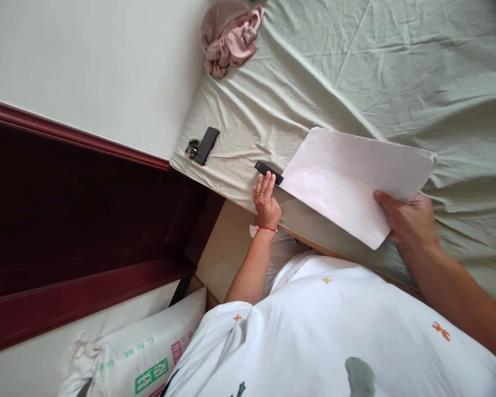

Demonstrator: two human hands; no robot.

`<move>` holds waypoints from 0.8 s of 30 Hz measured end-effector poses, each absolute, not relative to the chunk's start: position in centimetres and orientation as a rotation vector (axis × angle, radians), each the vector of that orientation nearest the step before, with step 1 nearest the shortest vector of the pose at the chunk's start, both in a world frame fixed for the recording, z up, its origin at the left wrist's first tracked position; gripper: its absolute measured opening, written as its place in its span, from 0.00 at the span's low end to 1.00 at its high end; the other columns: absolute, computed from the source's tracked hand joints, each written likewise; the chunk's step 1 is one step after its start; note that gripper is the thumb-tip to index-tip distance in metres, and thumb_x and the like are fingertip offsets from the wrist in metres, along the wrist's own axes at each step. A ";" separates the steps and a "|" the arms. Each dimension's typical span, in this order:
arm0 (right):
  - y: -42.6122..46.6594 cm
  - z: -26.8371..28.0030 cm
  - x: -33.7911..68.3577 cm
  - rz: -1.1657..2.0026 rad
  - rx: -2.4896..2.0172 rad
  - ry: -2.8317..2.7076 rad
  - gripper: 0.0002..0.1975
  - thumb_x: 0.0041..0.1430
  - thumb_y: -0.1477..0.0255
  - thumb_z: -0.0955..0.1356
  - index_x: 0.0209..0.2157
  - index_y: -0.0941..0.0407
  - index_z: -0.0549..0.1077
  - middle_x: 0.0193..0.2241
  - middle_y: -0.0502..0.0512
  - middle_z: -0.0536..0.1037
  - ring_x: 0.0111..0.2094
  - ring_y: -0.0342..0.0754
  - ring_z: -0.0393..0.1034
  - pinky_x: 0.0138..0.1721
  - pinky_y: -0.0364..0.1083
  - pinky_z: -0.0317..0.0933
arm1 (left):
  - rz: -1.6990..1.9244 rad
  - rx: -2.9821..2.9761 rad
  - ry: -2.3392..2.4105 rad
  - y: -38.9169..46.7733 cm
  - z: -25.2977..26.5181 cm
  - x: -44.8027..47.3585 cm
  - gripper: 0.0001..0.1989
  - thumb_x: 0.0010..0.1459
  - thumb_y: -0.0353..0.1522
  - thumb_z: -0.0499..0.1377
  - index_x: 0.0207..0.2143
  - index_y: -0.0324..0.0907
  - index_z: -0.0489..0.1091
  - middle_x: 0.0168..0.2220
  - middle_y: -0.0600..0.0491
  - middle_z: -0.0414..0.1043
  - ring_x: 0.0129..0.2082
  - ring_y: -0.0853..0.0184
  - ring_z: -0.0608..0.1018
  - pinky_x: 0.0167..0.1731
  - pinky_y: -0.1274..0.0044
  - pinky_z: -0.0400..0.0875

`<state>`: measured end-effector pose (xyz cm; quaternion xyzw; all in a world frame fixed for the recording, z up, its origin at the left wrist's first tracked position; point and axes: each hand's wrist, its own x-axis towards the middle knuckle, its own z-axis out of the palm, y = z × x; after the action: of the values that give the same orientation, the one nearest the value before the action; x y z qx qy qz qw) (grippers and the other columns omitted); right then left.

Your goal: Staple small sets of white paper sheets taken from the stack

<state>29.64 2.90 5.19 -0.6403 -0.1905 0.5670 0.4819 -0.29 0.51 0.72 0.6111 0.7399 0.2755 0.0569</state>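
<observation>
My right hand (413, 218) grips a stack of white paper sheets (351, 176) by its near right corner, thumb on top and fingers underneath. The stack is tilted over the bed's edge. At its left corner lies a small black oblong thing that looks like a stapler (268, 171); I cannot tell whether the corner is inside it. My left hand (267, 201), with a ring and a red string bracelet, has its fingers stretched out, the tips at the stapler's near side.
A black phone (207, 145) and a bunch of keys (192, 148) lie on the green bed sheet (314, 82). Crumpled pink cloth (231, 38) sits by the wall. Left of the bed stands dark red wooden furniture (66, 215), with a printed white sack (149, 347) below.
</observation>
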 end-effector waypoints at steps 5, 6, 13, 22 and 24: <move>2.8 5.0 29.8 1.376 -1.550 -0.478 0.17 0.36 0.69 0.80 0.31 0.58 0.80 0.30 0.53 0.82 0.26 0.44 0.73 0.25 0.43 0.67 | 0.711 1.821 2.379 0.5 0.8 0.5 0.40 0.51 0.17 0.47 0.64 0.50 0.68 0.69 0.53 0.64 0.73 0.63 0.60 0.73 0.57 0.42; 2.7 4.9 29.8 1.381 -1.548 -0.485 0.18 0.36 0.68 0.80 0.32 0.58 0.80 0.31 0.54 0.82 0.27 0.44 0.73 0.26 0.42 0.67 | 0.711 1.825 2.379 0.5 0.7 0.5 0.40 0.51 0.17 0.47 0.64 0.50 0.68 0.69 0.53 0.64 0.73 0.62 0.60 0.73 0.56 0.41; 2.0 4.8 30.6 1.456 -1.470 -0.523 0.18 0.37 0.67 0.80 0.32 0.59 0.79 0.34 0.55 0.82 0.32 0.45 0.73 0.34 0.45 0.69 | 0.950 1.937 2.160 0.7 0.1 -0.6 0.39 0.53 0.19 0.49 0.68 0.43 0.62 0.70 0.49 0.62 0.73 0.64 0.60 0.73 0.66 0.52; 1.9 1.3 33.2 1.003 -1.799 -1.056 0.16 0.50 0.59 0.73 0.21 0.57 0.70 0.19 0.46 0.65 0.23 0.41 0.58 0.24 0.44 0.53 | 1.059 1.692 2.477 0.3 -0.7 -0.5 0.34 0.59 0.25 0.53 0.68 0.40 0.57 0.69 0.41 0.62 0.70 0.60 0.65 0.69 0.65 0.60; 1.9 0.9 33.4 0.956 -1.833 -1.155 0.19 0.51 0.58 0.71 0.18 0.55 0.66 0.17 0.46 0.61 0.22 0.41 0.56 0.23 0.45 0.50 | 1.023 1.620 2.534 0.4 -1.0 -0.5 0.30 0.59 0.25 0.53 0.65 0.39 0.61 0.64 0.39 0.68 0.65 0.58 0.71 0.65 0.65 0.66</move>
<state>33.37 1.89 0.88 -0.7169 -0.4516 0.3739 0.3773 -0.49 0.36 -0.95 0.5098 0.7976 0.3220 -0.0177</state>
